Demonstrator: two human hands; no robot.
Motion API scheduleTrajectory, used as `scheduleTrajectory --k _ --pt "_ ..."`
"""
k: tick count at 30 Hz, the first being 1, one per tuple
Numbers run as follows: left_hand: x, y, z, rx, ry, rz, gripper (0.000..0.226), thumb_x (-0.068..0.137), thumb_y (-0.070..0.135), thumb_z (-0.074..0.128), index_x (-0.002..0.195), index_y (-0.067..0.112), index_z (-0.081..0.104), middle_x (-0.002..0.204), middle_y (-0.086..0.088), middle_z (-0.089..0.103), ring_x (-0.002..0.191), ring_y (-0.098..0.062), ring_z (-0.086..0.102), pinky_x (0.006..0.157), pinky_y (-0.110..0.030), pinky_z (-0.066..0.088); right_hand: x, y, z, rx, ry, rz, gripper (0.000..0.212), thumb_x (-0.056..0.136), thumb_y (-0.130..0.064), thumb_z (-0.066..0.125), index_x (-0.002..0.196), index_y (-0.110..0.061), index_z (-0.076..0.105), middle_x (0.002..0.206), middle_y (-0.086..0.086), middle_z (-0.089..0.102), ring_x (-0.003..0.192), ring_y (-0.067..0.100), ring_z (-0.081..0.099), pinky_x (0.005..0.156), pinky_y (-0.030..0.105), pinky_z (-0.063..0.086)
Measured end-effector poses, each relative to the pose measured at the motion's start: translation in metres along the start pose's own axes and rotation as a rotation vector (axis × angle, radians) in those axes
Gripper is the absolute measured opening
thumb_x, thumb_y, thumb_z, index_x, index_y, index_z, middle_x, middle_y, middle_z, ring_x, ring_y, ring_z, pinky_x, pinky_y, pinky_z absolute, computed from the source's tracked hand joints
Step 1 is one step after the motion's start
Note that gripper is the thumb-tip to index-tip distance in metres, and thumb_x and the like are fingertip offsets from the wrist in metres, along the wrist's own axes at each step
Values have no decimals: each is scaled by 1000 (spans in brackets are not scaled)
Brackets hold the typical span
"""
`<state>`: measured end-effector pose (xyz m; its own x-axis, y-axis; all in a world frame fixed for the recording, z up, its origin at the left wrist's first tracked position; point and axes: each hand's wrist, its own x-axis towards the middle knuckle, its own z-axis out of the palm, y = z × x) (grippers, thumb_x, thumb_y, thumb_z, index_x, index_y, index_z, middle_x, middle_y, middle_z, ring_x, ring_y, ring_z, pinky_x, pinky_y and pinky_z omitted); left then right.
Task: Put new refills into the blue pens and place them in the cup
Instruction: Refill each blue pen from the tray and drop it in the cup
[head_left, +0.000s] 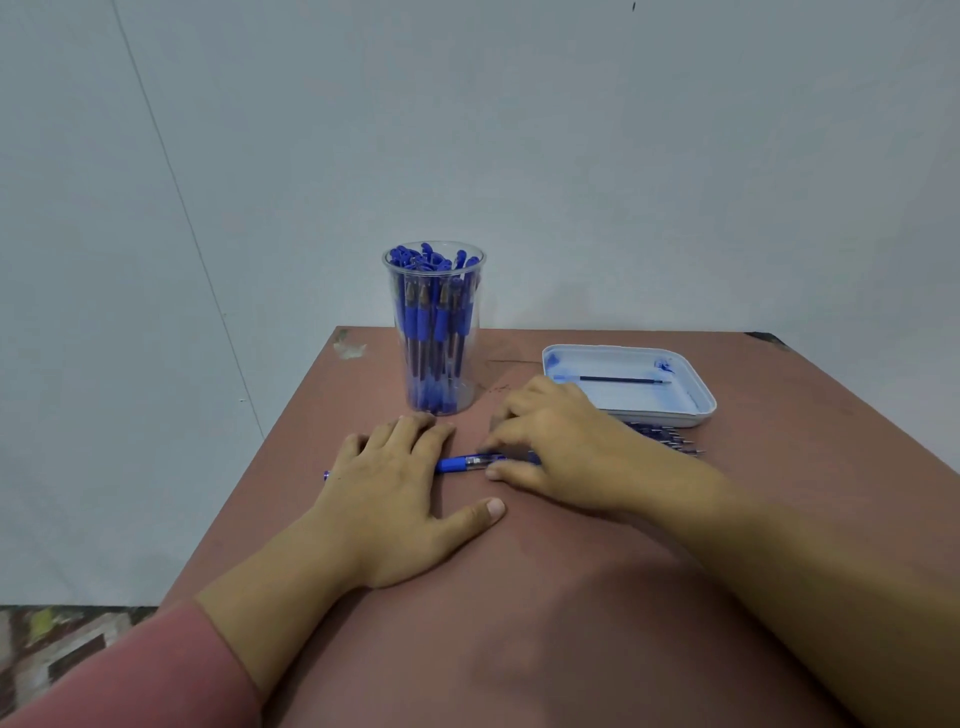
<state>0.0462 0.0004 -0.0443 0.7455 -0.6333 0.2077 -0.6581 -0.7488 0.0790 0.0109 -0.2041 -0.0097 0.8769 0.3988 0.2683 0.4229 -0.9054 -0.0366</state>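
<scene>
Left hand (395, 483) is lying flat with fingers straight, pressing down on the blue pen (465, 462) at frame centre. Right hand (556, 447) is reaching in from the right, fingers curled, thumb and forefinger pinching the pen's clear barrel section; it's slightly blurred there. Pen is lying crosswise on the surface (519, 597), one end poking out left of the left hand, other end hidden under the right hand. Clear cup (439, 395) is standing upright just behind the left fingertips, packed with more pens (441, 322). White tray (704, 400) is sitting right of centre behind the right hand, holding a single refill (618, 380). Loose refills (670, 436) are lying on the surface just in front of the tray, partly hidden by the right wrist. Pink sleeve (130, 670) is showing lower left, above it a strip of patterned floor (52, 639).
</scene>
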Motion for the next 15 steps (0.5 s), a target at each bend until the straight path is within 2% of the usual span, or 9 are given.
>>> scheduleTrajectory --k 4,8,12,15 --pt "0 0 -1 -13 3 -4 100 68 90 9 149 32 21 150 15 23 136 -7 26 112 -34 21 2 -6 4 -69 1 25 26 95 -41 51 111 -27 66 105 -7 57 105 13 39 89 33 30" --pt "1 1 -4 -34 25 -5 98 66 92 15 145 36 27 145 18 29 131 -6 32 108 -32 26 -3 -8 -6 -160 102 -12 20 92 -35 47 86 -23 62 82 -12 53 89 13 47 77 33 29" --pt "1 1 -7 -41 45 -14 94 65 93 20 139 38 37 139 19 37 124 -6 40 102 -30 32 -13 1 -35 -124 11 50 19 95 -32 45 90 -22 61 73 -14 48 83 10 41 73 28 23" --pt "1 1 -9 -42 42 -18 95 64 94 20 138 38 38 139 18 38 123 -8 42 103 -32 34 -25 16 -48 -40 62 92 21 95 -30 47 94 -22 66 84 -11 60 86 11 48 79 25 35"
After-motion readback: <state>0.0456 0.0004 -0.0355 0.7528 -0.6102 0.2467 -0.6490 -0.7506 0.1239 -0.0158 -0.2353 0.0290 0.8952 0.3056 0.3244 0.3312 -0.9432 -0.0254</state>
